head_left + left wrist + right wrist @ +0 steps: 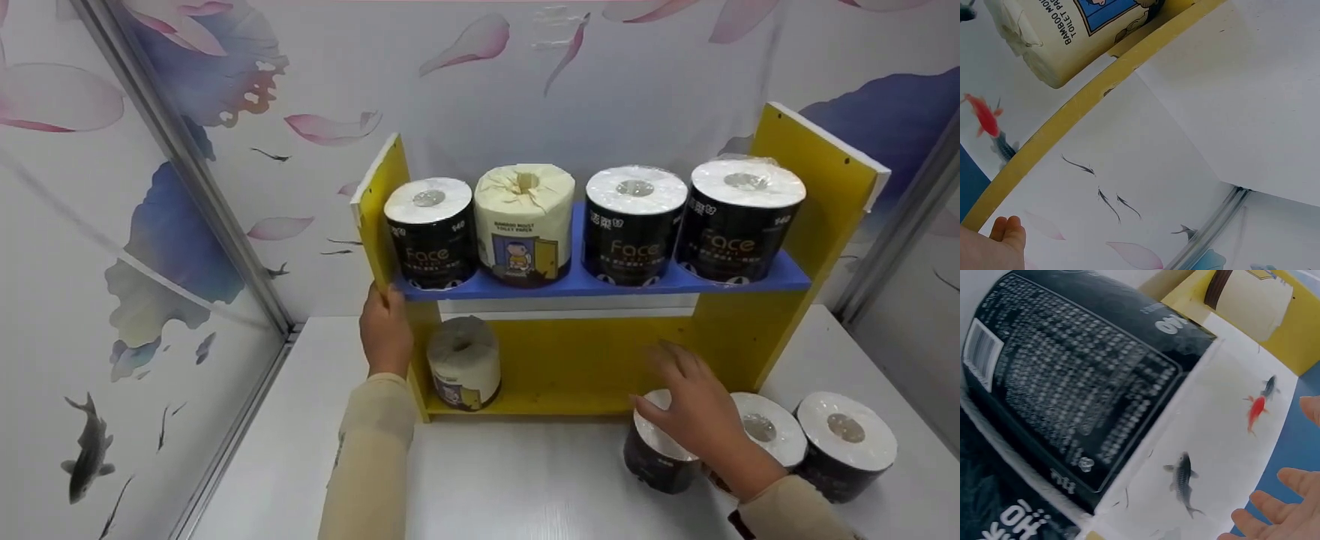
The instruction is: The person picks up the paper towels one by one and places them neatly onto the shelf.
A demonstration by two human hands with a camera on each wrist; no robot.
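Note:
My left hand [387, 334] grips the left side panel [381, 187] of a yellow shelf unit just below its blue board [525, 289]. In the left wrist view, that hand [999, 244] lies against the panel's edge [1072, 109]. My right hand [697, 412], fingers spread and holding nothing, hovers over a black-wrapped paper roll [664, 466] at the front right and partly hides it. In the right wrist view, the spread fingers [1269, 503] are beside a large black roll [1084, 377], with no contact visible.
Three black rolls [429, 247] and a cream roll [525, 225] stand on the blue board. Another cream roll [463, 367] stands on the lower level at left. Two more rolls [847, 442] stand on the white table at right. Patterned walls [465, 97] surround it.

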